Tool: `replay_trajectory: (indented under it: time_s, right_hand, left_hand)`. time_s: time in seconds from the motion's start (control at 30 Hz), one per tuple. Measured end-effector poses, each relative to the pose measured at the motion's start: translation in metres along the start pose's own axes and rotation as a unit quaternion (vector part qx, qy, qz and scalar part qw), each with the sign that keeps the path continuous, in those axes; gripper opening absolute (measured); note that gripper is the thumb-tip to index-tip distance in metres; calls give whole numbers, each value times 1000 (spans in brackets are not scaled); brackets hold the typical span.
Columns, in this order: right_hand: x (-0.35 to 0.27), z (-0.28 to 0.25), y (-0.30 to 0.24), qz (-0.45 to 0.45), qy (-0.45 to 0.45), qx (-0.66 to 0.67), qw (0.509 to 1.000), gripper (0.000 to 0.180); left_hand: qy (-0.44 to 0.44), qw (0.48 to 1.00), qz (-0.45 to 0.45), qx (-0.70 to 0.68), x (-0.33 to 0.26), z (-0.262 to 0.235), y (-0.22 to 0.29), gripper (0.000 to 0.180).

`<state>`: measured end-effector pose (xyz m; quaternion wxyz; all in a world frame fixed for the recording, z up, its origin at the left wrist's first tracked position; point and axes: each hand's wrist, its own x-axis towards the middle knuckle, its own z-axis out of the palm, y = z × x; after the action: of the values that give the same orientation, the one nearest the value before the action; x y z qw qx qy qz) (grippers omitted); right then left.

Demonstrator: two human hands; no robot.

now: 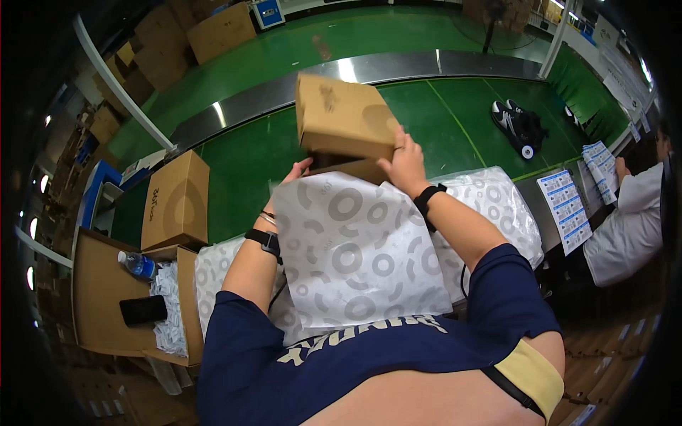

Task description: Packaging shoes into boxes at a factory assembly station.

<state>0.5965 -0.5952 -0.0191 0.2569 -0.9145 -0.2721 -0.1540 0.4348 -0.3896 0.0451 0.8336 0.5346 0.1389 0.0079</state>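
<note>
The brown cardboard shoe box [344, 117] is held up in front of the person, above the green floor and the curved steel conveyor [398, 67]. Its lid is raised and tilted toward the camera, so the inside is hidden, and only a narrow strip of the lower part shows under the lid. The long axis of the box runs from left to right, a little lower at the right end. The right hand [405, 165] is closed on the right end, the thumb on the lid. The left hand [295, 172] is mostly covered by the white wrapping paper with grey rings [355, 248]; it seems to touch the lower left corner, but I cannot tell how its fingers are set.
</note>
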Motion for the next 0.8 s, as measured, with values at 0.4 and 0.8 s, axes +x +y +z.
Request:
replay_trajectory:
  time_s: [0.4,0.8]
  right_hand:
    - [-44,-82,23,361,-191,490,770,86]
    - [-177,-136,-12,207,-399,565,692,80]
  left_hand:
    - [243,933,154,216,-40,-15,-9,46]
    - [75,969,76,221,-164,53,-85,83]
